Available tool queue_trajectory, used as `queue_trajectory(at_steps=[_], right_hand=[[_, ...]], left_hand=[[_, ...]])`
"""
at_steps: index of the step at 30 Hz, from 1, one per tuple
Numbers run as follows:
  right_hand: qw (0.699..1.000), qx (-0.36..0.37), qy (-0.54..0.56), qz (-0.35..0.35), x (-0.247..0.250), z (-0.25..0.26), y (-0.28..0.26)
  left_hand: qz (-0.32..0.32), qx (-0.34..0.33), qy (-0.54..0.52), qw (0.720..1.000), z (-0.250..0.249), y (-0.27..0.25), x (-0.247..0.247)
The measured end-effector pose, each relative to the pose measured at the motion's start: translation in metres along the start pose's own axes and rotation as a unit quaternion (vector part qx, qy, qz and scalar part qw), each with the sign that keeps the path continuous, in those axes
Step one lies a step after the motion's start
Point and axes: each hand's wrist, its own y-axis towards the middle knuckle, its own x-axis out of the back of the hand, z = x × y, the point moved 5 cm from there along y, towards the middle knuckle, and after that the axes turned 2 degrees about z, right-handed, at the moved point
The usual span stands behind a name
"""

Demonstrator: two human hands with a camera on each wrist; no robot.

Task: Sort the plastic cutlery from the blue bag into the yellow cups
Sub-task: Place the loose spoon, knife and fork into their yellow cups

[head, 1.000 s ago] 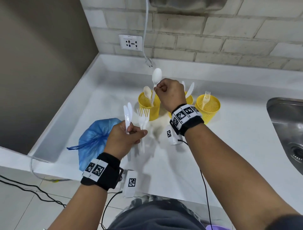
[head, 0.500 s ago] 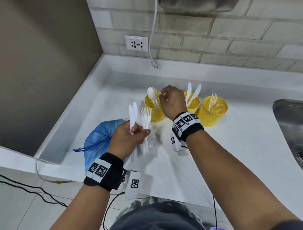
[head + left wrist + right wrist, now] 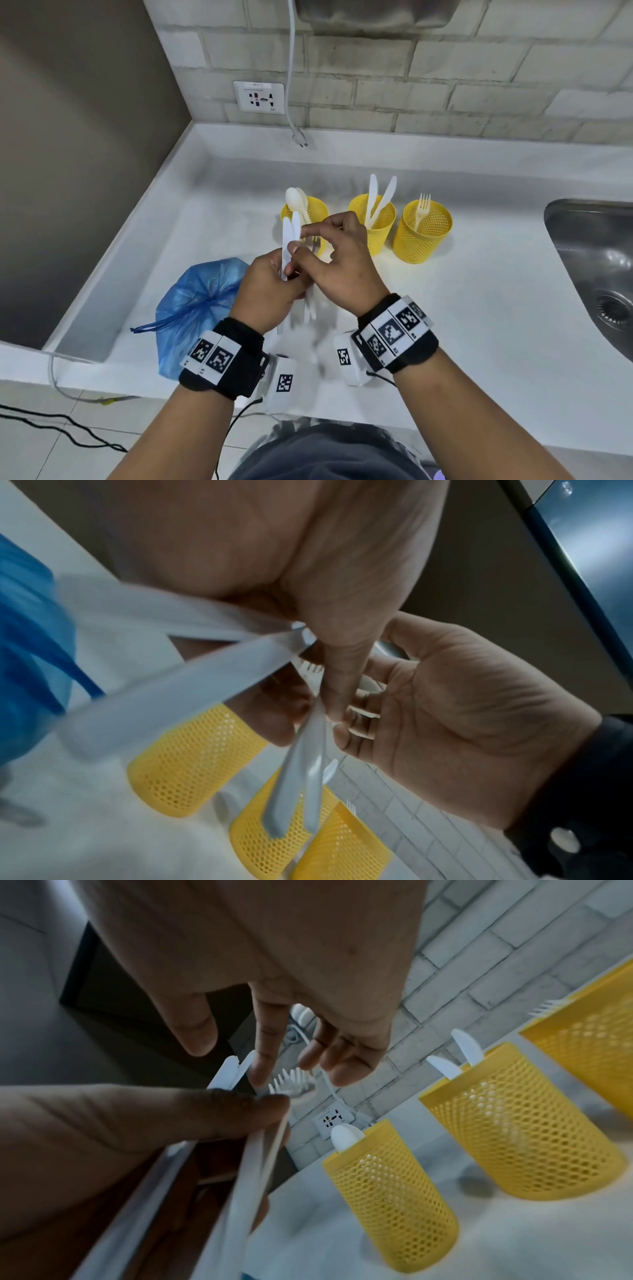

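My left hand [image 3: 284, 274] grips a bundle of white plastic cutlery [image 3: 287, 240] upright over the counter, knives on top and fork tines [image 3: 291, 1083] behind. My right hand [image 3: 303, 240] has come against the bundle, and its thumb and forefinger pinch one of the white knives [image 3: 226, 1077]. Three yellow mesh cups stand in a row behind the hands. The left cup [image 3: 308, 209] holds spoons [image 3: 294, 198], the middle cup [image 3: 380, 226] holds two knives [image 3: 373, 192], and the right cup [image 3: 423, 236] holds a fork [image 3: 423, 205]. The blue bag [image 3: 195, 308] lies left of my left wrist.
A steel sink [image 3: 599, 267] is sunk into the white counter [image 3: 479, 325] at the right. A grey wall closes the left side. On the brick back wall are a socket [image 3: 258, 97] and a hanging cable with a plug [image 3: 299, 140].
My right hand lowered a spoon into the left cup, let it go, and drew back to the bundle in my left hand, where it now pinches a knife. The left hand kept its grip.
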Motion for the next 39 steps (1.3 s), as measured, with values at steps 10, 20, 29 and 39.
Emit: queue_trajectory(at_steps=[10, 20, 29, 39], right_hand=[[0.997, -0.045, 0.063, 0.015, 0.029, -0.012, -0.010], [0.993, -0.064, 0.091, -0.028, 0.081, -0.023, -0.015], [0.973, -0.150, 0.173, 0.008, 0.113, -0.061, -0.016], [0.939, -0.172, 0.298, -0.024, 0.155, -0.081, -0.011]], left_hand=[[0.018, -0.011, 0.008, 1.000, -0.013, -0.003, -0.035], [0.040, -0.020, -0.034, 0.998, -0.033, -0.007, -0.080], [0.075, -0.029, -0.016, 0.997, -0.051, 0.002, -0.117], [0.048, -0.022, -0.007, 0.999, -0.057, 0.014, -0.143]])
